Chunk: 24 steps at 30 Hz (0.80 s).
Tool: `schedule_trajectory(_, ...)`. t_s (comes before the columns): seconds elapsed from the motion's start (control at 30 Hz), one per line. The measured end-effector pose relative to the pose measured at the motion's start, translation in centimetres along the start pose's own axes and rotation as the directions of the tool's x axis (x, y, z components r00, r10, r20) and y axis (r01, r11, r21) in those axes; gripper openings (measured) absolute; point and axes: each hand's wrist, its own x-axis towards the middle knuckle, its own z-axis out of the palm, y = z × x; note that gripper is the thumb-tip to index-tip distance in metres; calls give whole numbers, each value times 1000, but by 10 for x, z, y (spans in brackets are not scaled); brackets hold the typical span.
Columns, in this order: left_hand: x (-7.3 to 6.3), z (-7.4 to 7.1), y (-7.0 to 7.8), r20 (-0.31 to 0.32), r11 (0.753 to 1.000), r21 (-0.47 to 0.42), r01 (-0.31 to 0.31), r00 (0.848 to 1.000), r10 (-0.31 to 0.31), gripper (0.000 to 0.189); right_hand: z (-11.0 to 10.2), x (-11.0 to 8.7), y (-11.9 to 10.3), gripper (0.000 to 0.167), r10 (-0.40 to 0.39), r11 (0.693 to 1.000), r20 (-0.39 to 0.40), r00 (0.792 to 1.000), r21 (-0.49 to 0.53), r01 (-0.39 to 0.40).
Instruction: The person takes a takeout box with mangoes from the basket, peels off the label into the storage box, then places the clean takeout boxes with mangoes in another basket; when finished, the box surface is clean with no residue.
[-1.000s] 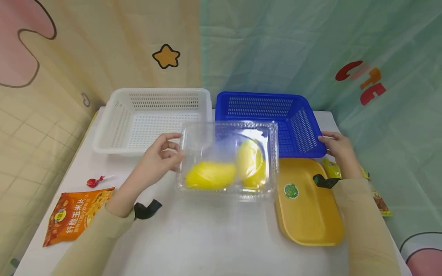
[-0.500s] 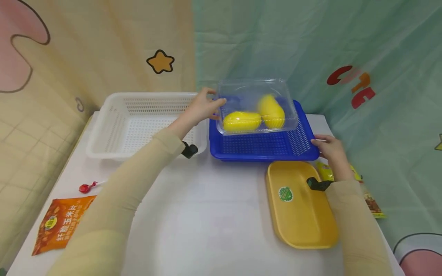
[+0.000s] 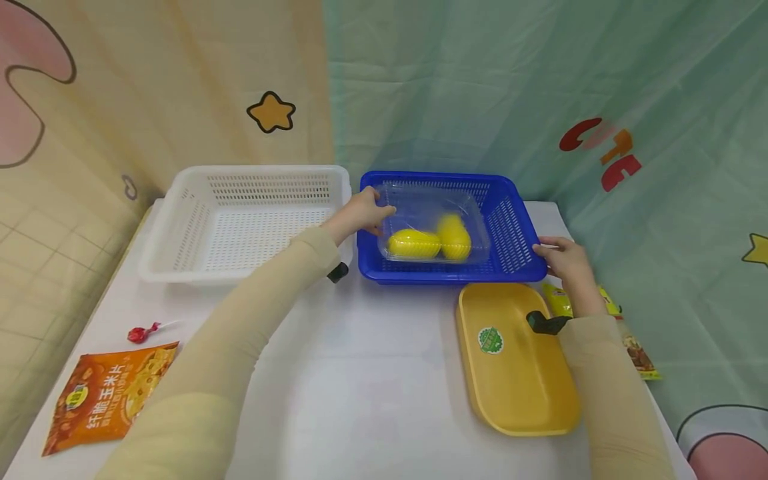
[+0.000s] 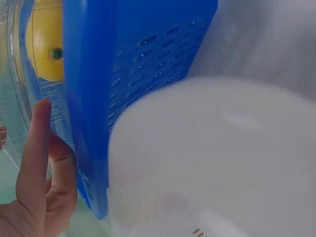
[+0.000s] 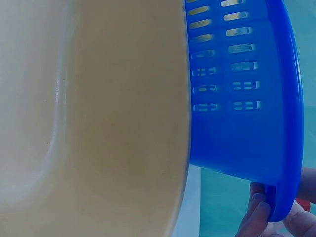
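In the head view my left hand (image 3: 363,213) pinches the left edge of a clear plastic container (image 3: 414,207), thumb on top. Inside it lie two smooth yellow fruits (image 3: 414,244), side by side; the left wrist view shows a green stem spot on one yellow fruit (image 4: 47,54). The container sits within the outline of a blue slotted basket (image 3: 444,277), slightly left of its middle. My right hand (image 3: 564,260) grips the basket's right end. Thumb and fingers of the right hand (image 5: 266,217) lie on either side of the blue rim (image 5: 291,108) in the right wrist view.
A white slotted basket (image 3: 153,273) stands left of the blue one. A yellow plastic tray (image 3: 522,387) with a green sticker lies in front at right. An orange snack bag (image 3: 108,397) and red lollipop (image 3: 143,333) lie at left; yellow snack packets (image 3: 639,353) lie beyond the right forearm.
My left hand has carried the clear container from the front of the baskets, up and right, then down into the blue basket. The right hand has stayed on the basket's right end.
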Motion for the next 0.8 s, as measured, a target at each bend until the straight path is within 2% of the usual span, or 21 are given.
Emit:
schedule_trajectory(0.17,-5,5,-1,-16,997,83,-1,1000,2,65,-6,-31,-34,63,48,999,35,998,22,-49)
schedule_trajectory(0.23,-6,8,-3,-47,991,132,-28,998,34,63,-9,-47,-50,61,52,998,65,997,36,-54)
schedule_trajectory(0.33,-9,11,-4,-83,978,199,-62,993,80,60,-10,-59,-64,59,64,998,53,997,0,-64)
schedule_trajectory(0.4,-10,13,-4,-92,971,228,-77,991,100,60,-11,-61,-68,60,52,998,70,996,-26,-50)
schedule_trajectory(0.47,-12,14,-3,-83,970,232,-77,992,99,59,-10,-61,-70,58,61,998,54,997,-30,-60)
schedule_trajectory(0.6,-17,14,-2,-57,971,222,-84,993,99,56,-11,-64,-73,61,39,999,99,994,14,-40)
schedule_trajectory(0.63,-18,14,-2,-56,971,218,-93,993,108,55,-9,-61,-72,59,52,999,77,996,6,-53)
schedule_trajectory(0.73,-22,10,-4,-61,975,179,-134,987,147,50,-10,-49,-63,57,59,998,75,995,-6,-59)
schedule_trajectory(0.8,-25,5,-6,-64,981,109,-160,984,168,45,-11,-38,-54,57,65,998,60,996,-19,-64)
